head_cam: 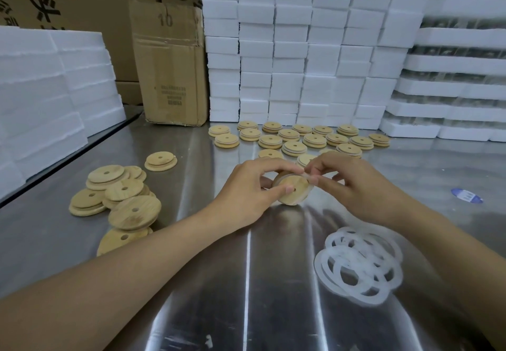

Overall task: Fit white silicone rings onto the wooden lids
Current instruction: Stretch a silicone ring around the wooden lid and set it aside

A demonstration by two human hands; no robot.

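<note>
A wall of stacked white foam blocks [301,49] closes off the back of the steel desk [273,282], with a worn cardboard box [169,63] standing at its left end. Along the foot of the foam, rows of lids [315,139] lie flat, apparently already ringed. A loose pile of bare wooden lids [120,197] sits to the left, and a tangled heap of white silicone rings [358,265] lies near the front right.

At the centre both hands work together just above the desk. The left hand [246,186] grips one wooden lid [294,190] tilted on edge, fingers curled over its top and thumb pressed on its face beside the centre hole. The right hand [353,183] pinches at the lid's upper rim, where a pale sliver of ring [308,176] shows between thumb and fingertips.

The step in hand looks like stretching a ring into the lid's groove. The next move probably calls for working the ring round the rim until it is seated all the way, then laying the lid down with the finished rows.
</note>
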